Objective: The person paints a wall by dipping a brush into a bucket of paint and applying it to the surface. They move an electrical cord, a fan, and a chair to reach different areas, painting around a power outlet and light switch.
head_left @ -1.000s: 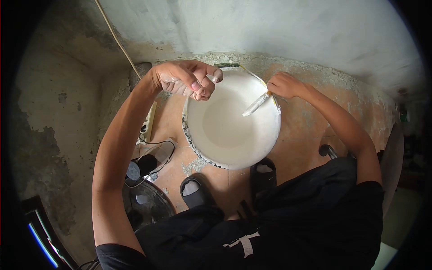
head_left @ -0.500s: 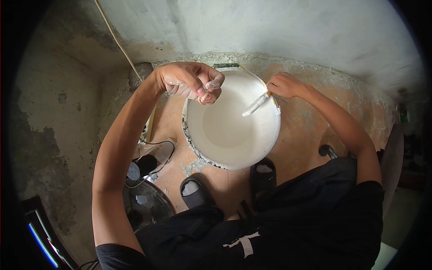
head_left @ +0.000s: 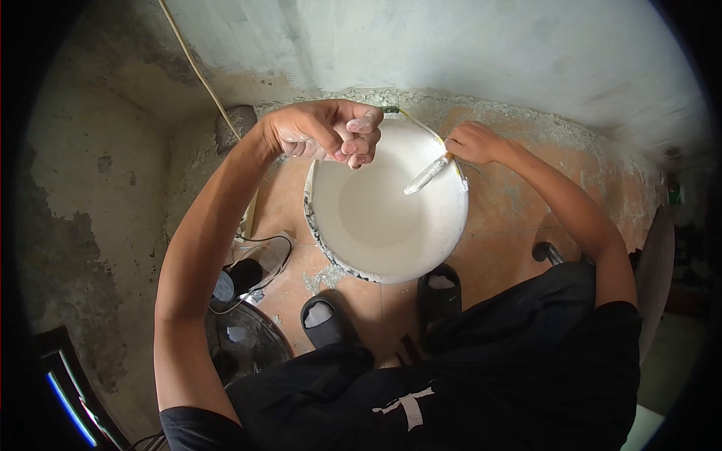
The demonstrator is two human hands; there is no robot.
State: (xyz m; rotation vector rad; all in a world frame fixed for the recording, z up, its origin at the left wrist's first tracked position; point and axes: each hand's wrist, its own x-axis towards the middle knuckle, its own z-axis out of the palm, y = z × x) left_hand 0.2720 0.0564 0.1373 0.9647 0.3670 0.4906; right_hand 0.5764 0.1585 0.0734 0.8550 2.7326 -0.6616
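Note:
A large round bucket [head_left: 444,244] with a pale, milky liquid [head_left: 380,207] in it stands on the floor in front of me. My right hand [head_left: 474,143] is closed at the right rim, gripping the handle of a white-coated putty knife [head_left: 429,174]. The knife's blade slants inward and down over the bucket; most of the handle is hidden by the fingers. Above the bucket's far left rim, my left hand [head_left: 327,131] is raised with its fingers curled in and smeared white. Nothing shows between those fingers. Part of the bucket's carrying handle [head_left: 425,126] lies along the far rim.
Behind the bucket rises a grey plastered wall [head_left: 481,49]. A thin stick [head_left: 194,64] leans at the left. A black round object [head_left: 244,338], a cable [head_left: 282,263] and a dark cylinder [head_left: 246,276] lie left of my slippers [head_left: 331,319]. A black metal leg [head_left: 547,252] stands at the right.
My left hand has moved slightly right and up, and its fingers have shifted against one another. The right hand and the putty knife have barely moved.

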